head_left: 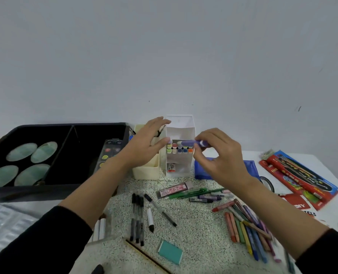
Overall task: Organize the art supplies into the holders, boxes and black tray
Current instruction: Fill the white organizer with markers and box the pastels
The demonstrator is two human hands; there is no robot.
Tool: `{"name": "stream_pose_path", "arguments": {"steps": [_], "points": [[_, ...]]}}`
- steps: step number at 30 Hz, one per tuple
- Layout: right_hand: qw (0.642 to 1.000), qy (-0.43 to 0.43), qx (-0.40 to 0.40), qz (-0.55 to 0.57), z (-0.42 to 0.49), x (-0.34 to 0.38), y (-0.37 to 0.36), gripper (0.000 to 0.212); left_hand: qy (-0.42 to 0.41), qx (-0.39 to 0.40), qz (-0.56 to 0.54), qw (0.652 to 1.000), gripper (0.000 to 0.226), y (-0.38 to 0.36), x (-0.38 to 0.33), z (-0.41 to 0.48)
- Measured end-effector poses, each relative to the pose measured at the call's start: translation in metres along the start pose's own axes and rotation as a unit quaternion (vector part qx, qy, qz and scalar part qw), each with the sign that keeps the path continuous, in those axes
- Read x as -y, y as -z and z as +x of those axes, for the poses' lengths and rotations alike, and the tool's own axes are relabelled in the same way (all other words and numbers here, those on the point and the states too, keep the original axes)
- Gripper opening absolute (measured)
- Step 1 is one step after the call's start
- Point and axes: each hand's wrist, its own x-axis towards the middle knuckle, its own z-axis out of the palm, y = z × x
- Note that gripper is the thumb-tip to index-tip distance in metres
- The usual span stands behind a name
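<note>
A white marker holder (180, 127) stands at the back of the table, with several coloured marker caps showing in its middle shelf. My right hand (219, 155) pinches a purple marker (190, 143) held sideways in front of that shelf. My left hand (146, 143) rests with spread fingers against the holder's left side, over a cream box (146, 171). The black tray (51, 186) on the left holds several green oval palettes (22, 152) and a paint set (109, 153). Loose pens (137, 218), crayons (247, 230) and oil pastels (205, 197) lie in front.
A blue case (201, 173) sits right of the holder. Red and blue pastel boxes (298, 177) lie at far right, beside a tape roll (267, 181). Near the front edge are a teal eraser (170, 252), a wooden ruler (144, 256) and a clear plastic insert (2, 226).
</note>
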Motion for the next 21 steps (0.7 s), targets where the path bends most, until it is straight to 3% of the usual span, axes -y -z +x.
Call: {"name": "stream_pose_path", "arguments": {"steps": [4,9,21], "points": [[0.999,0.018,0.042,-0.002,0.003,0.001,-0.007,0.005,0.009,0.019,0.008,1.0,0.066,-0.002,0.006,0.003],[0.99,0.032,0.141,0.001,0.007,-0.001,-0.018,0.018,-0.018,0.023,0.019,0.999,0.064,0.002,0.007,0.007],[0.979,0.014,0.191,-0.068,0.024,-0.012,-0.048,0.02,-0.032,0.078,0.019,0.996,0.06,0.008,0.01,0.011]]}}
